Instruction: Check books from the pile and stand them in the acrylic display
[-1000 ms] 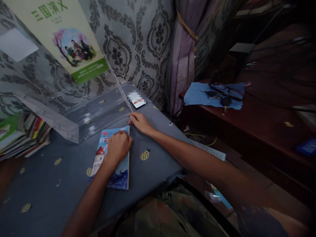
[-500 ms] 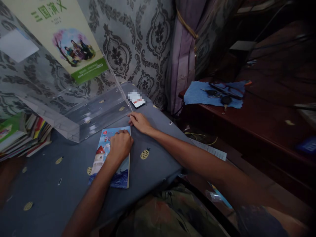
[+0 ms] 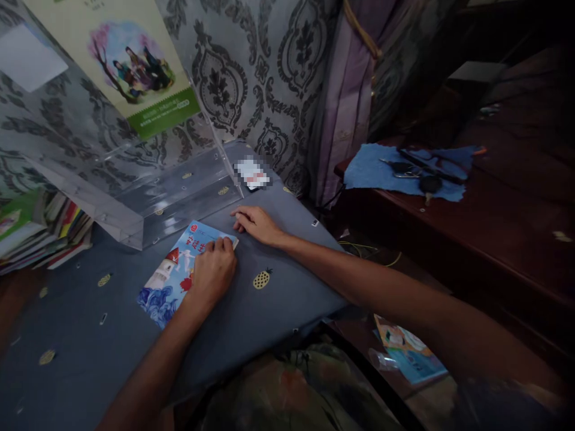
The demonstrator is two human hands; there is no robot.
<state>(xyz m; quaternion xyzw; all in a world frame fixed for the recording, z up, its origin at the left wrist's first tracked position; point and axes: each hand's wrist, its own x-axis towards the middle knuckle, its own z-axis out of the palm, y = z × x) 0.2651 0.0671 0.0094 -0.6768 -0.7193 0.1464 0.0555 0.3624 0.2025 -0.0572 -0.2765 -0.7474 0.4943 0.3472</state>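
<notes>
A blue paperback book (image 3: 173,263) with a white tower and blue waves on its cover lies slanted on the cloth-covered table (image 3: 278,317). My left hand (image 3: 216,268) is closed on its right side, fingers curled at the edge, the palm hiding part of the cover. To the right of the book's top corner, my right hand (image 3: 258,226) rests on the cloth with nothing in it. Its index finger is stretched out and the others are loosely bent. Behind both hands stands a clear acrylic stand (image 3: 135,230).
A tall green and cream panel (image 3: 135,72) rises behind the stand. Stacked books (image 3: 58,230) sit at the left, a phone-like item (image 3: 252,173) at the back corner. Keys (image 3: 429,182) lie on a blue cloth (image 3: 372,170) at right. Another colourful book (image 3: 415,353) lies below.
The book has turned clockwise under my left hand, its lower end swinging left. My right hand stays nearly in place. The view has shifted slightly, showing more of the lower book.
</notes>
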